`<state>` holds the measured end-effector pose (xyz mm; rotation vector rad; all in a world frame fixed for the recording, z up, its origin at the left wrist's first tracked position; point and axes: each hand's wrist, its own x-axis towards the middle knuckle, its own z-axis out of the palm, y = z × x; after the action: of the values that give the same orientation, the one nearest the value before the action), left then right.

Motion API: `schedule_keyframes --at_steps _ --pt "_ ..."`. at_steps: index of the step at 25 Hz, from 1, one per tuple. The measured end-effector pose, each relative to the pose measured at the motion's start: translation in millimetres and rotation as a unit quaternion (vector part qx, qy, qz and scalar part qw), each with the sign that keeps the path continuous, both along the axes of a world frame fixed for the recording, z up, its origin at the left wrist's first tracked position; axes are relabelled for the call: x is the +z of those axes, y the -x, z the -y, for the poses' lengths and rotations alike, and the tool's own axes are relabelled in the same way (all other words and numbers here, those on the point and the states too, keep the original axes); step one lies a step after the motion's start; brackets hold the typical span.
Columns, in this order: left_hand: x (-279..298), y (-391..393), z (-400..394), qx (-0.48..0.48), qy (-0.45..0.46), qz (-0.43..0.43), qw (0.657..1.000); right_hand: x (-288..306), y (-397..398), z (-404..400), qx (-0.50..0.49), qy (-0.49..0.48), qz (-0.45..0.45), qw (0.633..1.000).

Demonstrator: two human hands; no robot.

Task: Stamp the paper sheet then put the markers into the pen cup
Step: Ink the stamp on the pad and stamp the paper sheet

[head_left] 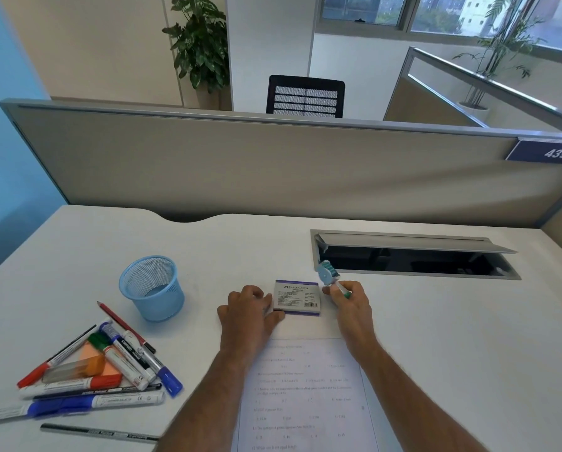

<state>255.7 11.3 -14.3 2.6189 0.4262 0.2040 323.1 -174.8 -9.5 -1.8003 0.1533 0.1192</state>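
Stamp (327, 273), light hard plastic with a roller head, is pinched by its thin handle in the right hand (349, 300), above the ink pad (297, 298); the left hand (248, 309) steadies that tin, fingers apparently flat against its edge. Paper sheet (305, 396) lies flimsy between the forearms. Pen cup (152, 287) stands empty; markers (110, 370) are heaped just beside it.

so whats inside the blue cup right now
Nothing that shows: the blue mesh cup looks empty, with its bare bottom visible through the opening. The markers all lie on the desk in front of it. The near inner wall is hidden by the rim.
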Motion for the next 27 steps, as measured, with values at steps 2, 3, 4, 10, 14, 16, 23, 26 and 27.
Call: schedule_keyframes --at_steps 2,3,4,10,14,16,23,26,27 --pt "-1 0 -1 0.002 0.011 -0.002 1.0 2 1 -1 -0.001 0.047 0.033 0.998" --pt "-2 1 -1 0.005 0.011 0.001 1.0 2 2 -1 -0.007 0.069 0.054 0.996" --pt "-2 1 0 0.009 0.008 0.005 1.0 1 2 -2 -0.015 0.088 0.07 0.994" --pt "1 -2 4 0.025 0.003 0.005 1.0 -8 6 -20 -0.031 0.197 0.104 0.974" --pt "1 -2 3 0.029 0.004 0.006 1.0 -12 5 -29 -0.038 0.225 0.096 0.969" --pt "0 -2 3 0.028 0.004 0.006 1.0 -14 4 -30 -0.031 0.253 0.091 0.963" --pt "-3 -2 2 0.024 0.0 0.008 1.0 -14 3 -27 -0.006 0.272 0.075 0.959" --pt "-5 0 1 0.011 -0.005 0.001 1.0 -9 5 -24 -0.005 0.247 0.082 0.966" --pt "-5 1 0 0.004 -0.001 0.0 1.0 -8 6 -23 -0.007 0.236 0.088 0.968"
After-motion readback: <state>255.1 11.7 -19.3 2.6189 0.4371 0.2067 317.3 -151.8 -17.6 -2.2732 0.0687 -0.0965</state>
